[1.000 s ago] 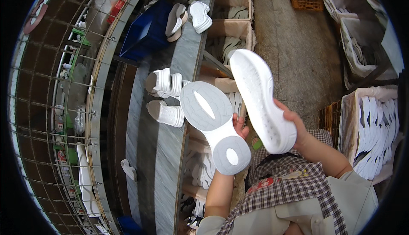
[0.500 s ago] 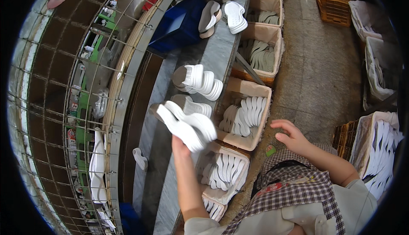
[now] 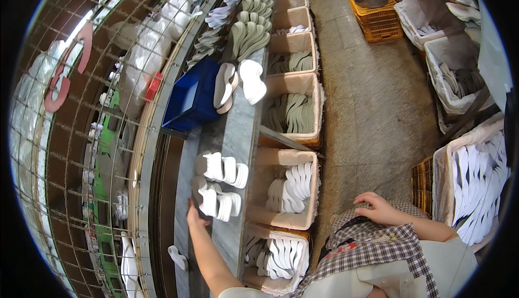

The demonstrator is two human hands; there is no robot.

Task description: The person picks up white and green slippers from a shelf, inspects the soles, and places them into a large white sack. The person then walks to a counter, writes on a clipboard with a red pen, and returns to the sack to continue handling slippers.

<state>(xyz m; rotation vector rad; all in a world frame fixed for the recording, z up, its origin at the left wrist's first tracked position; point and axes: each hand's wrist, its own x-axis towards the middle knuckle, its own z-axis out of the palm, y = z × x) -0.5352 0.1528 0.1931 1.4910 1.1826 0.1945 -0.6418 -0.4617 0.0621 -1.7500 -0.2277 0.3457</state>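
Checked fabric lies over the person's lap, and the right hand (image 3: 378, 209) rests on it, fingers loosely spread, grasping nothing. Just ahead, the left hand (image 3: 193, 217) reaches to the grey desk (image 3: 238, 130) and touches the near end of a row of white soles (image 3: 216, 201) standing on edge; whether its grip is closed on them cannot be told, since the fingers are partly hidden behind the row. A second row of white soles (image 3: 221, 169) stands just beyond, close beside the first. Cardboard boxes (image 3: 284, 190) of more soles line the desk's right edge. Risk noted: the near row is leaning, so an uneven push from the left hand could topple it into the second row or off the desk edge. Farther off sit a blue bin (image 3: 189, 101) and stacked grey-green soles (image 3: 248, 30).
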